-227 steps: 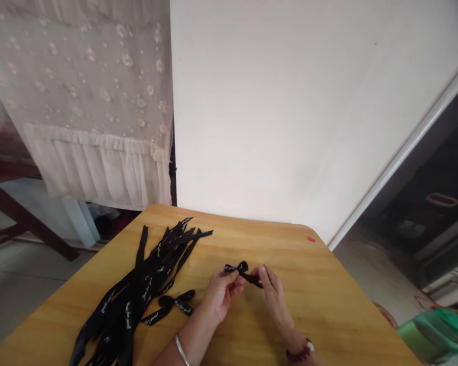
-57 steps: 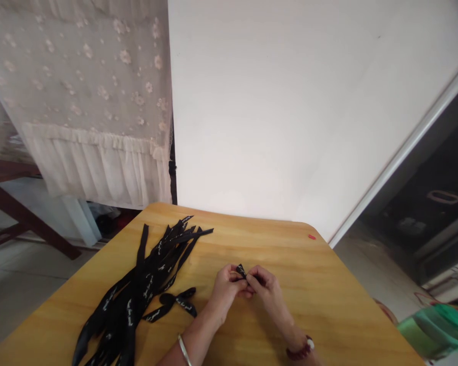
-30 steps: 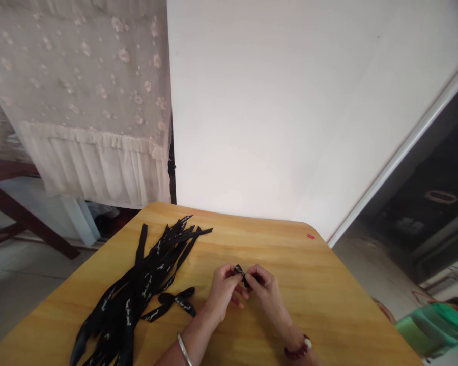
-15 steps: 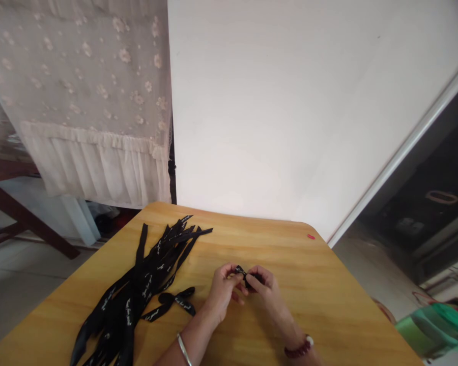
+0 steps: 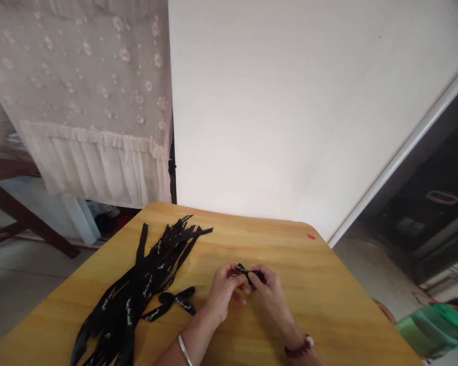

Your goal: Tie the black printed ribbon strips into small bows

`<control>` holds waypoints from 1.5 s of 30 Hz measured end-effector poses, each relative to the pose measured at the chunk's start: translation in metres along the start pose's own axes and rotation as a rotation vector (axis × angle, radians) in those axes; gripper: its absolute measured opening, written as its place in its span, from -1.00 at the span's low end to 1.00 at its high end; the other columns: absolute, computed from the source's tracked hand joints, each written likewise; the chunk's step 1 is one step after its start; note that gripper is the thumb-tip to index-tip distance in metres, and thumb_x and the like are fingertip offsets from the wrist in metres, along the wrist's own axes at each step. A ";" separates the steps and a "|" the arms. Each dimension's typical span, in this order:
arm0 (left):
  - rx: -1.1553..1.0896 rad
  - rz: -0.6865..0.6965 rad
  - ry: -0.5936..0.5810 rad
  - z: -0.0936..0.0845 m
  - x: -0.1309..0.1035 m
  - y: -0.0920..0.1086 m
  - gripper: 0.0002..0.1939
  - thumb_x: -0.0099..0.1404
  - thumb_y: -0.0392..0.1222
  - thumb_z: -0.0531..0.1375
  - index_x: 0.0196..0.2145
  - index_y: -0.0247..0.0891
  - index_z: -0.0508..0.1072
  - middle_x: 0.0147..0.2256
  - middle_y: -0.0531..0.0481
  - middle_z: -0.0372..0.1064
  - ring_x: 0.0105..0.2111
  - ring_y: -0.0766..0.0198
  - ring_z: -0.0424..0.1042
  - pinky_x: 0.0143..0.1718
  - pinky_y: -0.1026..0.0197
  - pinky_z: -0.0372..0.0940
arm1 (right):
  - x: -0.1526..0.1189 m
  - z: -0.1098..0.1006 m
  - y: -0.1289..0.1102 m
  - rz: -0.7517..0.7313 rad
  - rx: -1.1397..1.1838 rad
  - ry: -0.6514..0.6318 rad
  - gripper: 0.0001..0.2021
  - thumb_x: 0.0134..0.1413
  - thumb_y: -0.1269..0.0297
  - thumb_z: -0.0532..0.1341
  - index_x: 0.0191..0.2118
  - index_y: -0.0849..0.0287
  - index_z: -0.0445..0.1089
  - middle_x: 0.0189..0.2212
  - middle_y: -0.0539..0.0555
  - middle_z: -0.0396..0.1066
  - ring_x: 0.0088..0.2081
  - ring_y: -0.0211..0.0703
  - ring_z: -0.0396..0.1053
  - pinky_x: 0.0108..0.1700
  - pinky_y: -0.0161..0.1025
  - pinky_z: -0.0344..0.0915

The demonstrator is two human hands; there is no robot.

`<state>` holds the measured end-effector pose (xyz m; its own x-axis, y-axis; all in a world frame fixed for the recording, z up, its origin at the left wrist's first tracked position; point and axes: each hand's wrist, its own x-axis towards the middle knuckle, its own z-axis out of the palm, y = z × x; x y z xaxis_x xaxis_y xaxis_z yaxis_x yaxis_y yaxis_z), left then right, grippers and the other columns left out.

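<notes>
A small black ribbon [image 5: 245,271] with white lettering, folded into what looks like a bow, is held between my hands over the wooden table [image 5: 252,236]. My left hand [image 5: 226,290] pinches its left side between thumb and forefinger. The fingers of my right hand [image 5: 266,285] are closed on its right side, hiding part of it. Left of my left hand, a looped black ribbon [image 5: 171,300] lies on the table. Beyond it spreads a pile of long black ribbons [image 5: 137,290] with white script.
A small red scrap [image 5: 311,237] lies near the far right corner. A white panel [image 5: 252,112] stands against the table's far edge. At left hangs a floral lace curtain [image 5: 95,91]; a green translucent container [image 5: 431,330] is beyond the right edge.
My fingers have shifted slightly on the ribbon, and more of its middle shows between them. My right hand is a little farther right. The pile has not moved.
</notes>
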<state>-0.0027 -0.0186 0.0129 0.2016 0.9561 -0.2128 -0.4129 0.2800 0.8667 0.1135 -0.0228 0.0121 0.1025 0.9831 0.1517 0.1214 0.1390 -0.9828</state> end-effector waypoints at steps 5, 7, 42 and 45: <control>0.007 0.014 -0.010 0.000 0.000 -0.001 -0.78 -0.09 -0.21 0.20 -0.50 -0.29 0.21 -0.57 0.11 0.24 -0.67 0.39 0.30 -0.82 0.39 0.17 | -0.002 0.001 0.000 -0.012 -0.051 -0.011 -0.81 -0.20 0.19 0.18 -0.58 0.22 0.26 -0.73 -0.08 0.19 -0.62 -0.30 0.13 -0.57 -0.37 0.07; 0.017 0.015 -0.010 0.000 0.000 -0.001 -0.81 -0.08 -0.22 0.19 -0.53 -0.30 0.21 -0.59 0.10 0.24 -0.68 0.38 0.29 -0.83 0.39 0.16 | -0.002 0.002 -0.001 -0.010 -0.065 -0.003 -0.82 -0.21 0.20 0.19 -0.59 0.22 0.27 -0.73 -0.08 0.19 -0.63 -0.30 0.13 -0.57 -0.37 0.07; 0.020 0.000 0.013 0.000 -0.001 0.002 -0.76 -0.09 -0.14 0.21 -0.52 -0.31 0.24 -0.57 0.08 0.24 -0.67 0.38 0.30 -0.84 0.39 0.15 | -0.002 0.001 0.000 -0.067 -0.025 -0.022 -0.89 -0.19 0.28 0.16 -0.57 0.21 0.28 -0.70 -0.07 0.20 -0.61 -0.30 0.16 -0.55 -0.38 0.12; 0.014 0.002 0.018 0.000 0.000 0.002 -0.77 -0.09 -0.15 0.21 -0.53 -0.31 0.24 -0.57 0.08 0.25 -0.67 0.38 0.29 -0.84 0.40 0.14 | -0.002 0.001 -0.001 -0.072 -0.033 -0.015 -0.88 -0.20 0.28 0.17 -0.57 0.22 0.30 -0.70 -0.06 0.23 -0.61 -0.29 0.17 -0.55 -0.37 0.13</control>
<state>-0.0036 -0.0184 0.0148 0.1845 0.9581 -0.2192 -0.4006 0.2770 0.8734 0.1122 -0.0252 0.0124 0.0776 0.9725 0.2195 0.1603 0.2052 -0.9655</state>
